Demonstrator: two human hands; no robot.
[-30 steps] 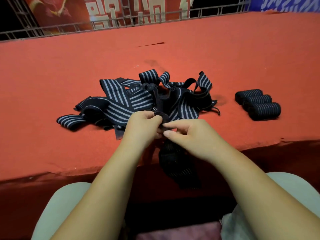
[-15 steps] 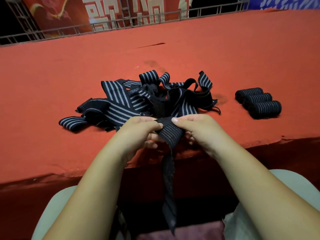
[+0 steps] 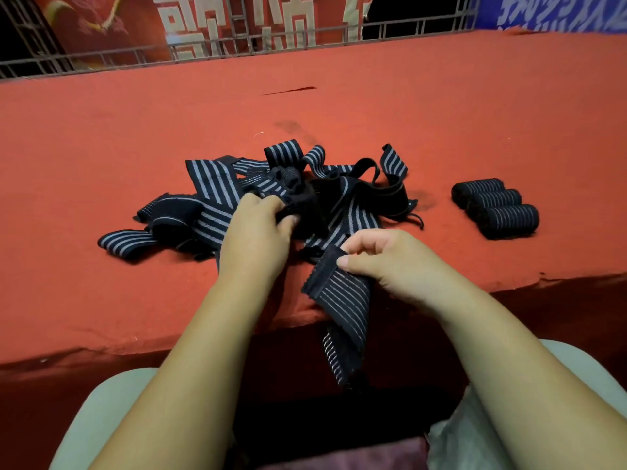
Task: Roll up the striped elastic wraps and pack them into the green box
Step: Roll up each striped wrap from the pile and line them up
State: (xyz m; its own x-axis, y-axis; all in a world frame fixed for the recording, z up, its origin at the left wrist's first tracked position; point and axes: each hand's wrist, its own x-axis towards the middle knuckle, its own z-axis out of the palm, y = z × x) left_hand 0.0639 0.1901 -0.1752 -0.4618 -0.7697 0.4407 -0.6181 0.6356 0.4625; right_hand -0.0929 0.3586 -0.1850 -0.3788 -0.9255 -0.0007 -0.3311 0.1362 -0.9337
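Striped elastic wraps (image 3: 271, 195) lay in a loose, tangled heap near the middle of the red-covered counter (image 3: 101, 300), a little back from its near edge, with their ends sticking out in several directions. The left hand (image 3: 254, 239) reached into the near side of the heap, its fingers curled round a dark fold of the fabric. The right hand (image 3: 383, 262) sat just beside the heap at the near edge and pinched the top end of a single wrap (image 3: 342, 300) between thumb and bent fingers. That strip hung down over the counter's near edge toward the person's lap, twisted partway along its length. Toward the right side of the counter, well apart from the heap, three rolled wraps (image 3: 495, 212) lay side by side, touching one another. Along the far edge of the counter ran a metal railing (image 3: 237, 52), and behind it hung a red banner (image 3: 101, 28) with large pale characters. Both forearms were bare, and pale-clad knees showed below the counter's near edge.
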